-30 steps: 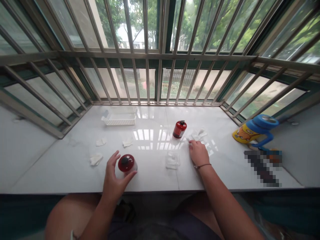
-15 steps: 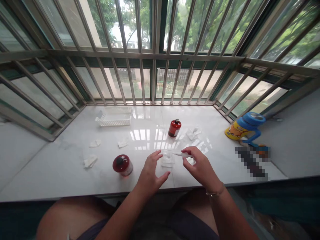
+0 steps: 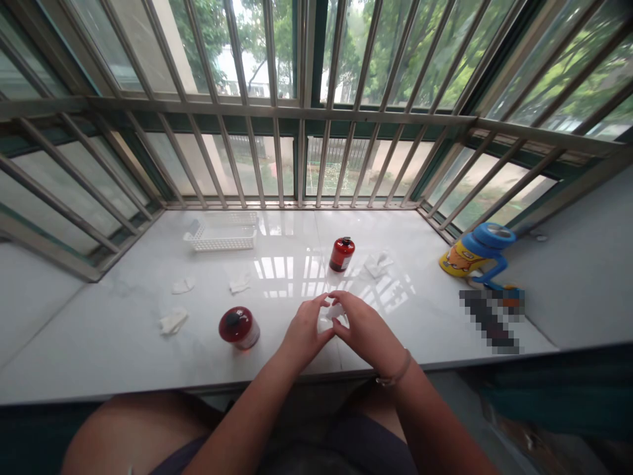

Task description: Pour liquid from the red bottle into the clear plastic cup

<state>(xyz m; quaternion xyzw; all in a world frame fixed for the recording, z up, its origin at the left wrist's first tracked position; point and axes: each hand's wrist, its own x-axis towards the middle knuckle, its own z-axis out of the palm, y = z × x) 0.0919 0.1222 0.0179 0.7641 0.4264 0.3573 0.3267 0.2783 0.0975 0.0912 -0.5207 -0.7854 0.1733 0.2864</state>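
Hands [image 3: 364, 333] drew together around something white [image 3: 337, 312], partly hidden.

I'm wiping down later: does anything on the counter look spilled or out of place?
Crumpled white scraps lie loose on the counter: three at left, one right of the far red container. They look strewn, not set down neatly. No spill shows, though pixelation hides part of the right side.

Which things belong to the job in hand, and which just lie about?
Seemingly in the job:
- white item between left hand and right hand, partly hidden

Untouched, perhaps just lying about:
- larger red container
- smaller red container
- crumpled white pieces
- white basket
- blue-and-yellow bottle
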